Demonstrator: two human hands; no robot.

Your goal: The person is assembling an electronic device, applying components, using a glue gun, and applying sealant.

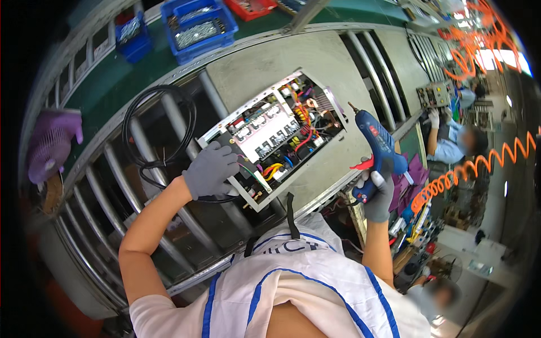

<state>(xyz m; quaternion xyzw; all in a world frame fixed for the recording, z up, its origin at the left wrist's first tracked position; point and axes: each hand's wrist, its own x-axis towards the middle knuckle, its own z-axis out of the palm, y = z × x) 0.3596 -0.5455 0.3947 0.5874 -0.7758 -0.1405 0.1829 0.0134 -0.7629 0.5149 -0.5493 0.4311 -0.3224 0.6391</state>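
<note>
An open metal case (267,141) packed with circuit boards and coloured wires lies aslant on the work line. My left hand (213,170), in a grey glove, grips the near left end of this case, its fingers curled over the dark end panel. In my right hand (378,194), also gloved, is a blue cordless drill (376,135) with a red trigger part. The drill stands off the case's right side, its bit pointing up and away from me, apart from the case. A coiled black cable (128,132) lies left of the case and runs under my left hand.
Metal rollers (121,183) fill the line on the left; more lie at the right. Blue bins (200,34) of screws and a red bin (251,7) stand at the back. A purple fan (53,143) is far left. Orange coiled hoses (451,180) hang right, near co-workers.
</note>
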